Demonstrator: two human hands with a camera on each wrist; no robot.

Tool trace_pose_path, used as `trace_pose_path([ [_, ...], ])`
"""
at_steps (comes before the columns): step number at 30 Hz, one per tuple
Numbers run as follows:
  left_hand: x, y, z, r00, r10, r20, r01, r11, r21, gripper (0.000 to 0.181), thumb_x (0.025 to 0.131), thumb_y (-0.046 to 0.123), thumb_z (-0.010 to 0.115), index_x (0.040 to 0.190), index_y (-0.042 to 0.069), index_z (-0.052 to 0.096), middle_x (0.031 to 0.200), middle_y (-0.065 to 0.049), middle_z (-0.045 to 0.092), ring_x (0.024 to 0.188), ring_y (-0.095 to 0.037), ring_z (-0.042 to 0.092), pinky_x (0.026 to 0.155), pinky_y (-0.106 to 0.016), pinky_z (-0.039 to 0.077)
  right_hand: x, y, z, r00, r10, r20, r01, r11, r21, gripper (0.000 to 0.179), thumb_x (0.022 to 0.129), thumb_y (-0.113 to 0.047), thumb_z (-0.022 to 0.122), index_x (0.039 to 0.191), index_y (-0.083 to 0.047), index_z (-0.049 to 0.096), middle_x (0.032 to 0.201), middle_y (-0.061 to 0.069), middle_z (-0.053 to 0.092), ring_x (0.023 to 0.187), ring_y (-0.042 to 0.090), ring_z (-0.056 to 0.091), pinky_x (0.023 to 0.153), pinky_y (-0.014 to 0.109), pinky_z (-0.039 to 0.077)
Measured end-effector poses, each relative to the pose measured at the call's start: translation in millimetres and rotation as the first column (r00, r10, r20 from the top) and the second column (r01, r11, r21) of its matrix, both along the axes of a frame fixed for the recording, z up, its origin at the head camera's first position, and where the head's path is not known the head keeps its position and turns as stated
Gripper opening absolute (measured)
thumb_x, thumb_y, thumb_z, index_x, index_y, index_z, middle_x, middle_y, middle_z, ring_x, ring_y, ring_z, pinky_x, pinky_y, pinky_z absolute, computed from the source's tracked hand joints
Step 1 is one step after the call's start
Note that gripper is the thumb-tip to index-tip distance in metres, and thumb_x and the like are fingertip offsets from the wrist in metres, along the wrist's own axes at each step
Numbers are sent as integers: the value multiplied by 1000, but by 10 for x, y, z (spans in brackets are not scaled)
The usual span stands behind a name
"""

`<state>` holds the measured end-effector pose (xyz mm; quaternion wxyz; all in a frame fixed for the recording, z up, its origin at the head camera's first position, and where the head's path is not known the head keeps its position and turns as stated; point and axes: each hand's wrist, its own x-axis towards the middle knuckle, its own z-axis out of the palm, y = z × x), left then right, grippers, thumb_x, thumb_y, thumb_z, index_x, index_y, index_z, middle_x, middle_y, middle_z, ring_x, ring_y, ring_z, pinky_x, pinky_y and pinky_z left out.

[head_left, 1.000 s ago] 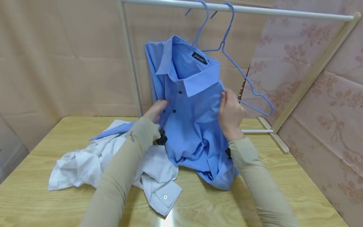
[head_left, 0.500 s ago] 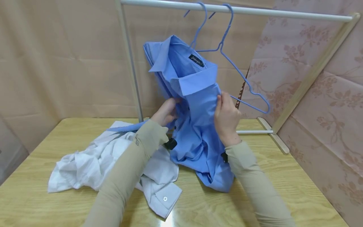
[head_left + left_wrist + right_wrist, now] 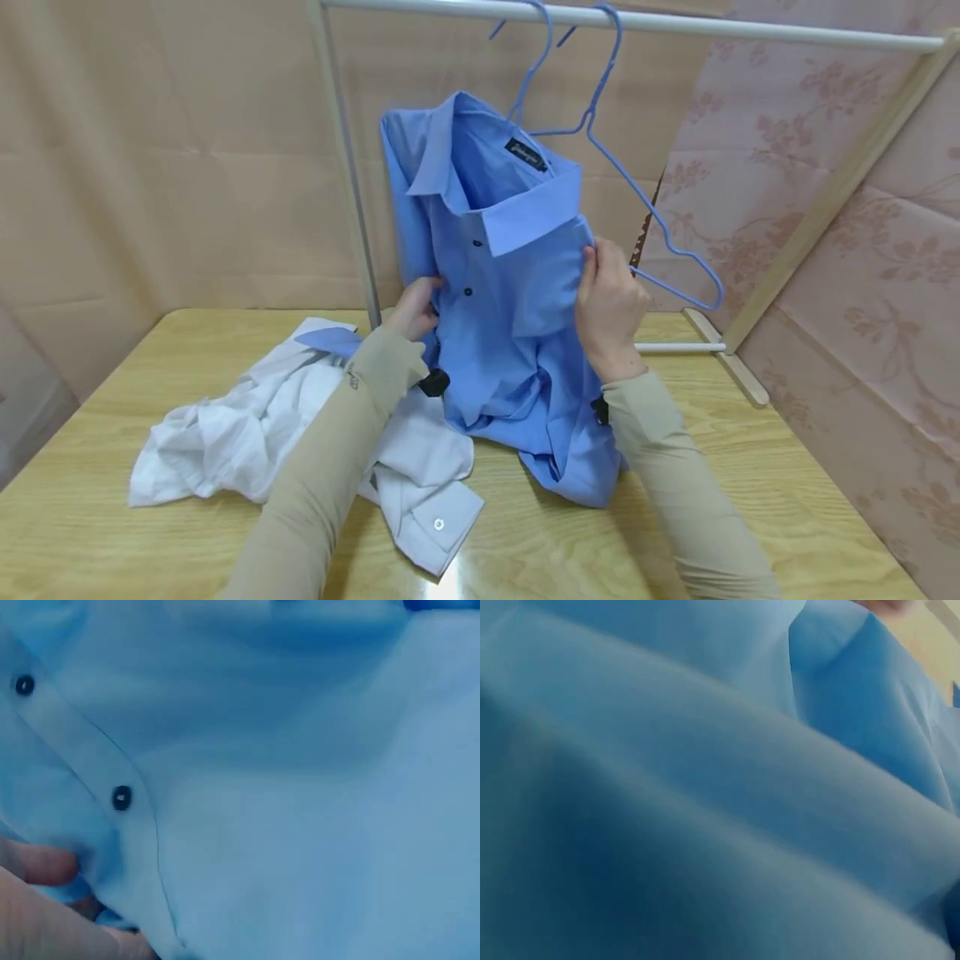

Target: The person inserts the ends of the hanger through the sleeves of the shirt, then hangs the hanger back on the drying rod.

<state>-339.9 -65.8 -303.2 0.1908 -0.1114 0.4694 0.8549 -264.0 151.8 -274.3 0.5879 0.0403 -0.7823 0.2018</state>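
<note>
A blue button-up shirt (image 3: pixel 517 283) hangs on a blue hanger (image 3: pixel 534 71), its collar standing open with a black label inside. My left hand (image 3: pixel 415 308) holds the cloth beside the dark-buttoned front edge. The left wrist view shows that hand's fingers (image 3: pixel 46 865) at the cloth just left of the buttoned strip (image 3: pixel 142 825). With thumb and curled fingers, my right hand (image 3: pixel 611 304) grips the shirt's side below the shoulder. Blue folds (image 3: pixel 727 765) fill most of the right wrist view. The lower part of the shirt bunches down to the table.
A crumpled white shirt (image 3: pixel 217 442) lies on the wooden table (image 3: pixel 570 558), partly under my left forearm. A second blue hanger (image 3: pixel 660 221) hangs from the white rail (image 3: pixel 720 32) at right. The rack's wooden foot (image 3: pixel 727 358) stands on the table's right side.
My left hand first went right, folding the front edge inward, then came back left; the shirt front is spread again and its buttons show. The right hand keeps its grip, swaying slightly.
</note>
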Motion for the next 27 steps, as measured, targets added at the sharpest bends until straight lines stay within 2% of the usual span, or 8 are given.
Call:
trace_pose_path([
  [3,2,-66,-60,999,30,10,-29,993,-114,65,91,7,38,144,5,0,150,-9,10,135,-23,18,110,-36,18,24,14,4,1000,-26,-15,26,1000,4,29,96,-27,44,95,-3,60,85,13,62,54,37,52,43,43,33],
  [6,55,-50,-12,999,23,-27,-30,958,-284,68,89,8,40,144,3,1,151,-9,8,136,-24,14,111,-39,14,48,25,12,998,-58,-19,58,998,3,30,96,-29,44,97,-4,60,83,14,60,51,37,49,43,43,32],
  [11,195,-7,144,996,-2,-94,-47,857,-514,71,89,14,44,145,5,0,152,-9,-3,138,-25,3,111,-43,9,106,11,48,993,-116,13,116,993,-4,33,95,-33,45,104,-5,59,88,16,58,67,36,54,54,45,38],
  [18,420,-56,320,959,27,-282,-219,703,-677,64,88,21,49,143,10,17,149,-13,-1,134,-28,16,106,-39,27,269,-88,94,978,-150,147,144,988,53,43,90,-26,54,125,-2,45,111,19,51,98,37,49,81,46,36],
  [21,570,-102,360,910,-52,-410,-293,618,-729,59,89,21,49,140,6,23,144,-17,10,130,-30,26,103,-40,30,349,-138,90,960,-144,239,126,988,92,63,88,-29,55,139,-2,29,131,20,41,116,36,41,97,48,30],
  [23,679,-131,351,854,-122,-505,-369,542,-755,55,89,19,49,137,3,28,140,-20,16,123,-32,33,101,-40,31,401,-171,78,948,-137,286,109,988,114,73,88,-32,55,143,-1,18,141,21,30,128,36,31,105,49,21],
  [25,796,-158,335,800,-200,-566,-422,484,-767,52,90,18,48,136,2,30,138,-21,20,111,-31,41,95,-40,35,449,-210,67,938,-126,323,91,988,122,80,88,-34,55,145,-2,10,148,20,17,135,34,18,109,49,12],
  [27,904,-182,326,761,-275,-588,-443,442,-780,50,90,17,49,135,1,33,136,-22,23,100,-29,44,88,-40,38,491,-255,47,937,-136,323,95,986,140,83,87,-35,57,146,-4,6,150,20,8,138,33,8,110,50,6],
])
